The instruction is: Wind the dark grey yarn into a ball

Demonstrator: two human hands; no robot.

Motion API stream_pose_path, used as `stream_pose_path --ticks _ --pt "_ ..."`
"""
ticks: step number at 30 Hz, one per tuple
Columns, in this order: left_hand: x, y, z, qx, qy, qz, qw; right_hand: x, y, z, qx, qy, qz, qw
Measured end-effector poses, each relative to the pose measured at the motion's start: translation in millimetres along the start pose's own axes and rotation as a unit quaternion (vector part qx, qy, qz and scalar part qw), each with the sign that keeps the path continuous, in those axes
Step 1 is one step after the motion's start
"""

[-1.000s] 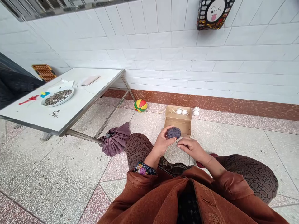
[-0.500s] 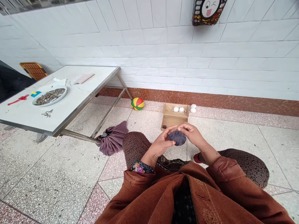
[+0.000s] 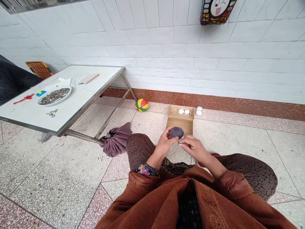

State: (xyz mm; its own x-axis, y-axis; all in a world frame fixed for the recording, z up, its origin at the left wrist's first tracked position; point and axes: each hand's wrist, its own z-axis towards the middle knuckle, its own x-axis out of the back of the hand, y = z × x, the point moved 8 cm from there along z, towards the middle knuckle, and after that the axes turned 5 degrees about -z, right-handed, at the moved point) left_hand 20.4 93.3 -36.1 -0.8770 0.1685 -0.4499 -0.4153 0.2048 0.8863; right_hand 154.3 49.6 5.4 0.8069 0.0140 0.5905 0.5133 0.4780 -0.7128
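Note:
A dark grey ball of yarn (image 3: 176,132) rests in my left hand (image 3: 164,143), whose fingers and thumb wrap round its left side. Just below and to the right of the ball, my right hand (image 3: 193,147) is closed in a pinch on a short strand of the same yarn (image 3: 178,140). Beyond both hands lies an open cardboard box (image 3: 179,123) on the floor. Two white yarn balls (image 3: 184,111) with loose ends sit at its far side, and more white balls (image 3: 199,110) stand to the right of it.
At left is a white table (image 3: 64,121) bearing a plate of sunflower seeds (image 3: 55,96) and a red ornament (image 3: 23,99). A purple cloth bundle (image 3: 116,140) lies by the table leg. A colourful ball (image 3: 142,105) sits near the wall, and a black basket (image 3: 217,12) hangs there.
My right hand has come down from the top of the yarn ball to below it, pinching a strand. My left hand has tilted the ball up and slightly left.

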Motion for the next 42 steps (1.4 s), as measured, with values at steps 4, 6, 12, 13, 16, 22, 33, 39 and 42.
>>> stream_pose_path --ticks 4,6,12,13,16,22,33,39,42 --pt "-2 -5 -3 0.017 -0.041 0.070 0.997 20 -7 19 0.022 0.016 -0.010 1.000" --pt "-9 -6 -6 0.033 -0.088 0.066 0.993 29 1 31 0.011 0.029 -0.005 1.000" --pt "-31 -3 -24 0.110 -0.197 -0.053 0.973 26 52 34 -0.142 0.062 0.118 0.981" --pt "-34 -3 -27 0.127 -0.207 -0.074 0.967 20 58 29 -0.163 0.059 0.144 0.974" --pt "-36 -2 -28 0.146 -0.200 -0.119 0.962 7 64 17 -0.179 0.053 0.179 0.966" --pt "-32 -2 -21 0.141 -0.140 -0.146 0.969 6 62 8 -0.156 0.096 0.100 0.978" --pt "0 5 -3 0.018 -0.033 0.096 0.995 5 14 3 -0.019 -0.007 -0.019 1.000" --pt "-5 3 -2 -0.038 -0.067 0.237 0.968 30 -6 25 0.027 -0.022 -0.024 0.999" --pt "-18 -4 -9 -0.008 -0.133 0.220 0.966 32 3 34 0.014 -0.016 -0.019 1.000"
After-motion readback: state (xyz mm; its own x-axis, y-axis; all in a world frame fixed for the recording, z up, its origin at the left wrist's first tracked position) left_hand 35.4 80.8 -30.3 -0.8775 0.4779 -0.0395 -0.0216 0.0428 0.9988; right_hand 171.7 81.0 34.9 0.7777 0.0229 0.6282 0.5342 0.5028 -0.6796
